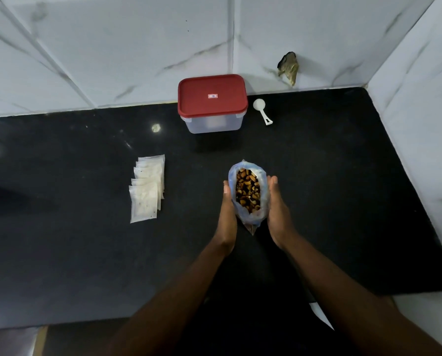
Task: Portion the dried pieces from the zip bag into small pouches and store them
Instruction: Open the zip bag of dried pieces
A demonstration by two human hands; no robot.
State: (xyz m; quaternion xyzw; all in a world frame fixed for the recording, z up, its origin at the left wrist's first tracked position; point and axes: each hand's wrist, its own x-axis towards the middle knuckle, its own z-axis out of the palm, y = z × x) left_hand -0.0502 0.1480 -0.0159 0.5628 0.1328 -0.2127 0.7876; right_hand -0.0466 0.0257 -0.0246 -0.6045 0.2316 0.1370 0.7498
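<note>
The black worktop (86, 253) meets a white marbled tile wall (112, 47) along its back and right edges. A clear container (213, 125) with a red lid (212, 96) on it stands at the back edge, about midway along. Near the worktop's middle, well in front of the container, the zip bag (253, 218) is upright with its mouth spread open. The left hand (229, 209) and right hand (276, 211) press its two sides. Each grip is open, fingers lying straight along the plastic. A fanned stack of small pouches (146, 188) lies flat toward the left edge, apart from the bag. A white scoop (262, 111) lies just right of the container. Brown dried pieces (248, 191) fill the bag.
</note>
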